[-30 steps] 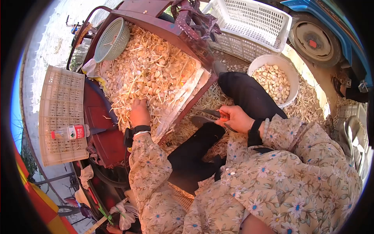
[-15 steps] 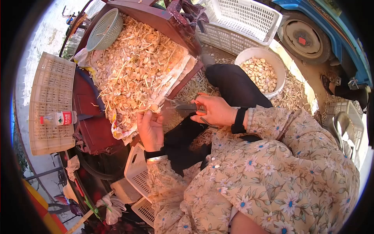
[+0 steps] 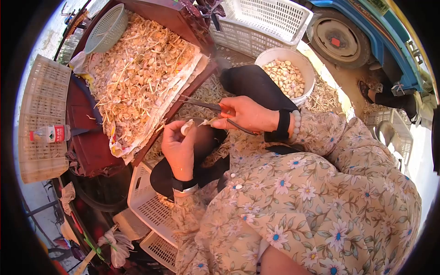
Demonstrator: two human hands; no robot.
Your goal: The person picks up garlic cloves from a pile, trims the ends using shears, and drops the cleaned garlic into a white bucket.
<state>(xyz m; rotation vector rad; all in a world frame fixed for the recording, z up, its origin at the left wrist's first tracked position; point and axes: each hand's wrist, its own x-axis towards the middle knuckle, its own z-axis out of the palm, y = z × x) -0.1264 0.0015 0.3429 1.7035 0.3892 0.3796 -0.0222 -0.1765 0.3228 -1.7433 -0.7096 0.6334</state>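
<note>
My left hand (image 3: 179, 147) pinches a pale garlic clove (image 3: 187, 127) between thumb and fingertips. Close on its right, my right hand (image 3: 245, 114) has its fingers wrapped round dark scissors (image 3: 206, 105), whose blades point left towards the heap. A shred of garlic skin (image 3: 208, 122) shows at my right thumb tip, just apart from the clove. Beyond the hands, a heap of garlic cloves, stalks and loose skins (image 3: 137, 73) covers a sheet on a dark red table. A white bucket (image 3: 308, 91) of trimmed-looking cloves (image 3: 284, 75) stands past my right knee.
A grey-green colander (image 3: 106, 28) rests at the heap's far left corner. White crates (image 3: 261, 39) stand behind; another (image 3: 151, 201) lies below my left forearm. A bottle (image 3: 50, 134) lies against the left crate (image 3: 43, 105). At right are a blue vehicle's wheel (image 3: 338, 40) and another person's foot (image 3: 365, 91).
The view has shifted, so the surroundings sit further left. My left hand has drawn the clove back from the heap's edge, and a skin shred now shows at my right thumb.
</note>
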